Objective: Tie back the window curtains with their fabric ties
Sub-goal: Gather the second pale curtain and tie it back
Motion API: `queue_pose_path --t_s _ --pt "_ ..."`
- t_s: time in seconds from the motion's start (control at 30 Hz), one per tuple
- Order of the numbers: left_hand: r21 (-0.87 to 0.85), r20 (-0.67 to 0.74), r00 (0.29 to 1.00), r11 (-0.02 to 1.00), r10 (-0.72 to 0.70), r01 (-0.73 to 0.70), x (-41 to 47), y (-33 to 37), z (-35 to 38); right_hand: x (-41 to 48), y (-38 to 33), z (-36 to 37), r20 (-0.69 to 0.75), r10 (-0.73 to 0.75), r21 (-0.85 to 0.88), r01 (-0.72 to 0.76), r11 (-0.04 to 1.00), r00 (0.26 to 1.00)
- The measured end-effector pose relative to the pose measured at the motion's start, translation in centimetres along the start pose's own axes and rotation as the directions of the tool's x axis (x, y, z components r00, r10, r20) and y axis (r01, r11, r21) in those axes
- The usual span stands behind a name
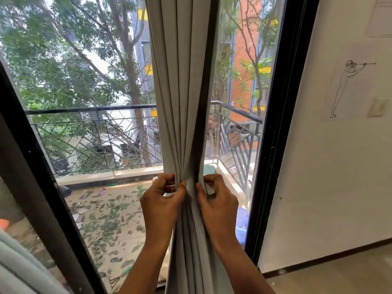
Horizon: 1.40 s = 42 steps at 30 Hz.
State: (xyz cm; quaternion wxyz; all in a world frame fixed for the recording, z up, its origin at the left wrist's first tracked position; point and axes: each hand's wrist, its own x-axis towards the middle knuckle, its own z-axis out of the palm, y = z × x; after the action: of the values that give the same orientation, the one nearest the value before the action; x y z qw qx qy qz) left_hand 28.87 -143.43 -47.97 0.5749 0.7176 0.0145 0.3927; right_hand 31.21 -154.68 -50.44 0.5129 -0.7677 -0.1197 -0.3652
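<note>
A pale grey curtain hangs gathered into narrow folds in front of the window's black middle post. My left hand grips the bunched folds from the left side. My right hand grips them from the right and pinches a short pale strip, seemingly the fabric tie, under its fingers. Both hands squeeze the curtain at the same height, thumbs facing each other. The rest of the tie is hidden behind the folds and fingers.
The black window frame stands at the right, with a white wall bearing a line drawing beyond it. Outside lies a balcony floor strewn with leaves and a metal railing. Another pale fabric shows at the bottom left.
</note>
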Motion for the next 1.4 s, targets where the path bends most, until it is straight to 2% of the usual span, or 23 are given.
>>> queue_pose_path --t_s 0.17,0.37,0.63,0.77,0.9,1.0,1.17,1.23,1.33,1.37,1.4 --pt "-0.08 0.079 0.997 0.996 -0.018 0.024 -0.1 -0.1 0.0 0.4 -1.0 0.2 -0.047 -0.039 0.099 0.044 0.994 0.998" --pt "-0.108 0.131 0.99 0.992 -0.045 0.06 0.6 -0.4 -0.7 1.1 -0.7 -0.2 0.139 0.033 0.244 -0.067 0.968 0.99" --pt "-0.261 0.155 0.979 0.951 -0.13 0.167 0.2 -0.6 -0.9 1.6 -0.5 -0.5 0.222 -0.038 0.234 -0.015 0.972 0.974" --pt "-0.325 0.247 0.964 0.929 -0.099 0.178 -0.2 -1.1 -1.4 1.8 -0.7 -0.9 0.368 0.05 0.373 -0.197 0.907 0.929" --pt "-0.361 0.319 0.932 0.887 -0.173 0.288 0.0 -1.9 -1.7 2.2 -1.1 -0.4 0.289 0.091 0.304 -0.181 0.935 0.953" --pt "-0.319 0.351 0.921 0.903 -0.17 0.288 0.0 -2.8 -2.0 2.3 -1.4 0.0 0.228 0.078 0.173 -0.119 0.978 0.97" --pt "-0.273 0.464 0.872 0.911 -0.156 0.308 0.8 -2.5 -2.5 2.1 -1.9 0.1 0.112 0.016 0.099 -0.027 0.995 0.994" --pt "-0.268 0.412 0.903 0.93 -0.125 0.251 2.0 -1.7 -2.7 1.9 -1.9 0.1 0.092 0.005 0.079 -0.013 0.997 0.996" --pt "-0.285 0.132 0.981 0.942 -0.142 0.175 5.3 -2.4 -2.3 1.6 -2.0 -0.2 0.054 -0.03 0.027 0.028 0.999 0.998" --pt "-0.263 0.081 0.985 0.95 -0.153 0.17 6.5 -3.2 -2.1 1.5 -2.2 -0.3 0.038 -0.044 0.0 0.044 0.999 0.998" --pt "-0.226 0.091 0.98 0.955 -0.175 0.192 7.4 -4.0 -1.7 1.5 -2.4 -0.5 0.023 -0.064 -0.019 0.065 0.998 0.998"
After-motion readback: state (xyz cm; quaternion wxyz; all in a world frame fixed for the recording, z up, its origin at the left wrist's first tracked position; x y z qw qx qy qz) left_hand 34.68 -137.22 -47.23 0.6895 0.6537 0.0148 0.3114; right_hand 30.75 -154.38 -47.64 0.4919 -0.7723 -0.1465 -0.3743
